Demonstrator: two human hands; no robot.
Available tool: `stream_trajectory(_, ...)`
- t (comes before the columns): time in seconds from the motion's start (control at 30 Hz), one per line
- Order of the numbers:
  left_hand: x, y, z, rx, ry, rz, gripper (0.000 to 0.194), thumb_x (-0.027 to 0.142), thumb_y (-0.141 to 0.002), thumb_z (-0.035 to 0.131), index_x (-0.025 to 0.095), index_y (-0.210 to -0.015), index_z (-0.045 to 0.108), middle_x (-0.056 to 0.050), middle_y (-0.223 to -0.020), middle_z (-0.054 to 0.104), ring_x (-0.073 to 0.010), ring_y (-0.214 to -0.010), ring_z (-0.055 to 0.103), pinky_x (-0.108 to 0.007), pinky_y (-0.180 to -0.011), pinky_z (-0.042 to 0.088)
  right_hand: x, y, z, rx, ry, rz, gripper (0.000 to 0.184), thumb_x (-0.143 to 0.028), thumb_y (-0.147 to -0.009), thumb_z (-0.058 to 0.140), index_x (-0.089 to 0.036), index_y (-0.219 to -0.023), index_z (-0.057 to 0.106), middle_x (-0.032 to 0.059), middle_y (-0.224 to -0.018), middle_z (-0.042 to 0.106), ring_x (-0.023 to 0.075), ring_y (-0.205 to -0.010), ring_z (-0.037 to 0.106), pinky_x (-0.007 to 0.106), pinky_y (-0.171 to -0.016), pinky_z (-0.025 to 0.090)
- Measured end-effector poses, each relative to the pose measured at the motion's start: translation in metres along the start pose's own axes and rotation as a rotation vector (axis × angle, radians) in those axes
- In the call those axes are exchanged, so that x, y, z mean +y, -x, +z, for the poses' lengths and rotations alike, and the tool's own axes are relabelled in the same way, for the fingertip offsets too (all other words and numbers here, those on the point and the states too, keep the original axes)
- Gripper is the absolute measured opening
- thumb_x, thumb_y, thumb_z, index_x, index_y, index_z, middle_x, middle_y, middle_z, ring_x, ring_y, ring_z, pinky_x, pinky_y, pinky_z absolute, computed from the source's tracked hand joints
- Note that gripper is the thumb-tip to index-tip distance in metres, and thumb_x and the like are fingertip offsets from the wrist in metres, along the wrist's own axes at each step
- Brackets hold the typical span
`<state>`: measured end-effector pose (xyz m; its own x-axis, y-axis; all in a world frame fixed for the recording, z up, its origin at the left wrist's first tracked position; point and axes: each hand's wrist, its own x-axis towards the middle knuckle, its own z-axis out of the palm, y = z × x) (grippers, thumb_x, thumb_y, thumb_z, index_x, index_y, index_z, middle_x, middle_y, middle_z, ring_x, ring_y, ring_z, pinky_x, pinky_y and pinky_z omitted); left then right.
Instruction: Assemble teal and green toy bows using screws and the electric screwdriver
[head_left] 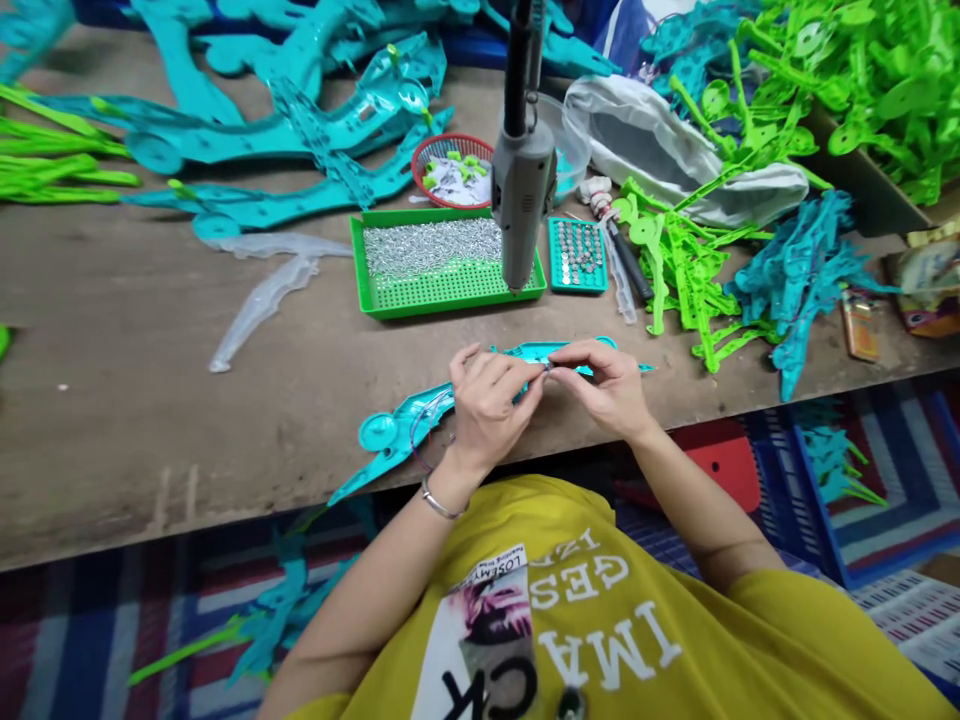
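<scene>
2 hands at near table edge, both closed in, neither spread open. L hand (487,410): fingers curled over teal plastic part (401,425), gripping it near its middle; silver bracelet (439,498) on wrist. R hand (604,390): thumb & fingers pinched on same part, tips meeting L hand's at one spot; a small item may be held there, too small to tell.

Teal plastic part: lies across both hands' reach, low over wood table (150,400), round disc end to lower L, far end poking out past R hand. Thin wire loop (426,432) on it, beside L hand.

Head view, on table, L to R:
- 1 clear plastic piece (262,290), well apart from hands
- 1 green tray (375,290) of silver screws (431,245)
- 1 red basket (427,150), w/ green bits, behind tray
- 1 electric screwdriver (521,190), hanging upright, tip just over tray
- 1 small teal tray (577,255) of round metal pieces
- 1 white sack (637,140)
- green plastic parts (690,260), heaped
- teal plastic parts (802,280), heaped beside them
- more teal parts (300,130), along far side

Below table: striped mat (90,620), blue crate (840,500). Person's yellow T-shirt (600,600) fills lower frame.
</scene>
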<state>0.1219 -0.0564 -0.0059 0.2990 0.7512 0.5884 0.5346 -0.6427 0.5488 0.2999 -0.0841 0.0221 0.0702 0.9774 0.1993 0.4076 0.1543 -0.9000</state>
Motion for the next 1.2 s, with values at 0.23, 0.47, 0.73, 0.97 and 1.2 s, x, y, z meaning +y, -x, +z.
stream_trajectory(0.23, 0.008, 0.003, 0.01, -0.036, -0.079, 0.002, 0.018, 0.03, -0.1, 0.058, 0.026, -0.09, 0.073, 0.002, -0.087, 0.077, -0.0169, -0.087, 0.067, -0.046, -0.111, 0.03, 0.014, 0.011, -0.002, 0.077, -0.029, -0.03, 0.014, -0.03, -0.085, 0.078, -0.026, -0.098, 0.077, 0.0027, -0.096, 0.081, 0.0187, -0.091, 0.076, 0.038, -0.088, 0.061)
stream_trajectory(0.47, 0.008, 0.007, 0.008, -0.072, -0.142, 0.05, 0.021, 0.029, -0.103, 0.053, 0.025, -0.092, 0.071, 0.003, -0.09, 0.076, -0.015, -0.09, 0.065, -0.049, -0.117, 0.025, 0.012, 0.012, 0.0, 0.101, -0.03, -0.135, 0.011, -0.024, -0.081, 0.081, -0.028, -0.091, 0.078, 0.0018, -0.089, 0.08, 0.0192, -0.087, 0.075, 0.039, -0.086, 0.062)
stream_trajectory(0.73, 0.005, 0.005, 0.007, -0.159, -0.078, 0.072, 0.023, 0.023, -0.104, 0.049, 0.029, -0.101, 0.071, 0.003, -0.094, 0.076, -0.0148, -0.091, 0.065, -0.051, -0.118, 0.03, 0.008, 0.009, -0.006, 0.037, -0.28, 0.187, 0.019, -0.038, -0.074, 0.088, -0.025, -0.082, 0.076, 0.0025, -0.084, 0.078, 0.0178, -0.082, 0.074, 0.037, -0.084, 0.063)
stream_trajectory(0.97, -0.007, -0.018, -0.013, -0.339, -0.032, 0.086, 0.03, 0.028, -0.106, 0.042, 0.031, -0.102, 0.072, 0.002, -0.097, 0.073, -0.0162, -0.097, 0.064, -0.057, -0.118, 0.031, 0.011, 0.0, 0.003, 0.051, -0.268, 0.164, 0.024, -0.042, -0.074, 0.088, -0.025, -0.088, 0.076, 0.0015, -0.085, 0.078, 0.0167, -0.074, 0.073, 0.038, -0.079, 0.064)
stream_trajectory(1.2, -0.008, -0.018, -0.056, -0.257, 0.023, -0.103, 0.026, 0.045, -0.1, 0.055, 0.027, -0.105, 0.072, -0.001, -0.104, 0.074, -0.0197, -0.105, 0.067, -0.049, -0.109, 0.044, 0.016, 0.0, -0.006, -0.033, -0.155, 0.165, 0.018, -0.035, -0.075, 0.086, -0.026, -0.088, 0.077, 0.0022, -0.087, 0.078, 0.0197, -0.082, 0.073, 0.042, -0.084, 0.061)
